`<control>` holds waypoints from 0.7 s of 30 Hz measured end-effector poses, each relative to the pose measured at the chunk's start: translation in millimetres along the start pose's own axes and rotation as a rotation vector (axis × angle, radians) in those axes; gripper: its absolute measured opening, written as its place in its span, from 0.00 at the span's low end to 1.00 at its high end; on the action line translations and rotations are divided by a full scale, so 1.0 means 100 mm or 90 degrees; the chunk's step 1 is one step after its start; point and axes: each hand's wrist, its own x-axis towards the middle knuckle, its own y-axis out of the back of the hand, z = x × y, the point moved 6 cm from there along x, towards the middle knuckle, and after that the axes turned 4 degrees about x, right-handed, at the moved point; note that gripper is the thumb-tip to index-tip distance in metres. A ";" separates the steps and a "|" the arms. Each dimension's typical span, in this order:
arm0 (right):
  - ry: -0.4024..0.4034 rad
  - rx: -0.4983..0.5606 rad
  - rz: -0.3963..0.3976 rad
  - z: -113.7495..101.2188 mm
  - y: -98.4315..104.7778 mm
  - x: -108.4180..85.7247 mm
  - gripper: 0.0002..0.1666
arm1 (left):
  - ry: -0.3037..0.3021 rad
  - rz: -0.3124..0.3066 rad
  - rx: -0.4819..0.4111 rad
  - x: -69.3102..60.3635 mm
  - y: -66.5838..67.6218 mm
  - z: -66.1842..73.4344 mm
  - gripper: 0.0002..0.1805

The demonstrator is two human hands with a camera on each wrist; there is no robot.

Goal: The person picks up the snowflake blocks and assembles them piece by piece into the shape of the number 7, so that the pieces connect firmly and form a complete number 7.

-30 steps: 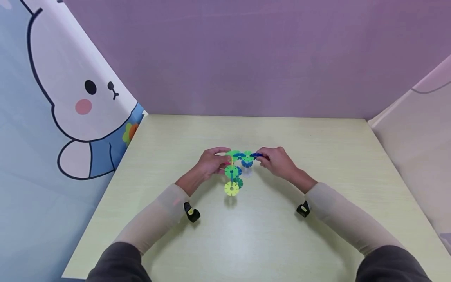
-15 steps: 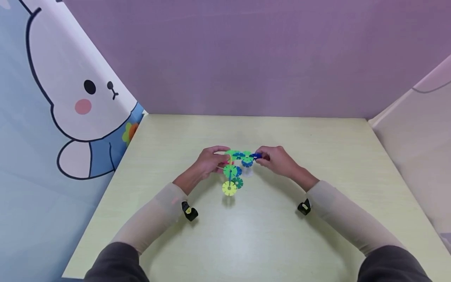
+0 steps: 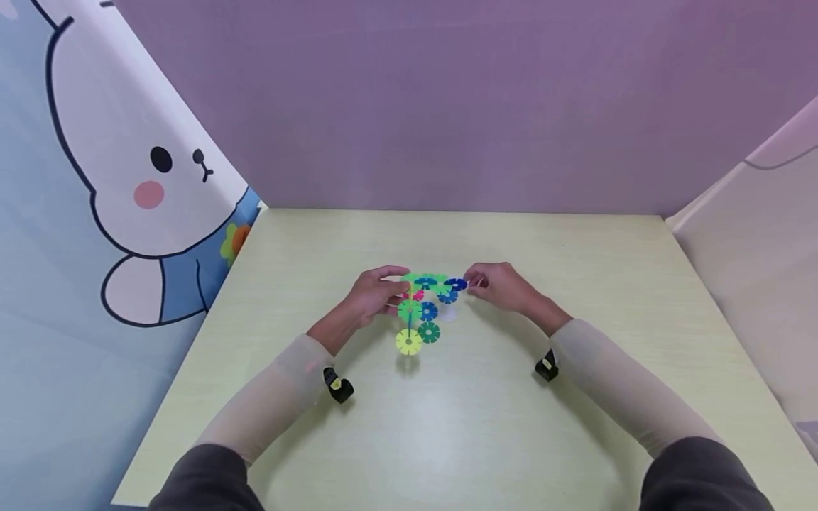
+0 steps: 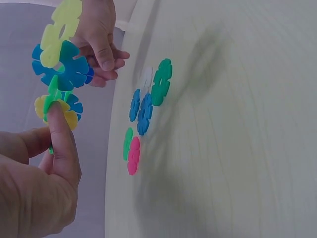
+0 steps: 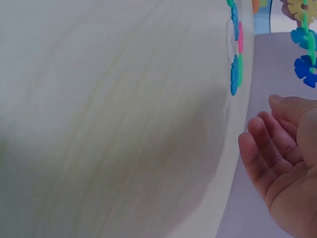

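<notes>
A chain of notched discs point(image 3: 425, 283), its dark blue end disc point(image 3: 455, 284) seemingly joined, is pinched in the left hand point(image 3: 375, 294) above the table point(image 3: 434, 440), where loose discs point(image 4: 143, 121) look unattached. The right hand point(image 3: 501, 285), pinching that end disc half a second ago, now stands just clear, fingers loosely bent, holding nothing.

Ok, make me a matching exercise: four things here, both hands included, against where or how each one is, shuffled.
1. Left hand
2. Right hand
3. Pink disc
4. Dark blue disc

A. Flat on the table
B. Gripping the joined chain of discs
C. At the chain's end nearest the right hand
D. Holding nothing

Pairs: 1-B, 2-D, 3-A, 4-C
</notes>
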 end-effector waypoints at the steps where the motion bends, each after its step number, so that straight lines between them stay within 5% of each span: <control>1: -0.008 0.003 -0.004 0.02 -0.02 0.02 0.15 | 0.000 0.002 0.001 0.00 0.01 -0.01 0.22; 12: -0.023 0.005 -0.059 0.08 -0.17 0.15 0.21 | 0.020 0.021 0.023 0.01 0.10 -0.07 0.21; 21: 0.018 -0.074 -0.083 0.00 -0.26 0.23 0.30 | 0.028 0.032 0.027 0.00 0.18 -0.09 0.20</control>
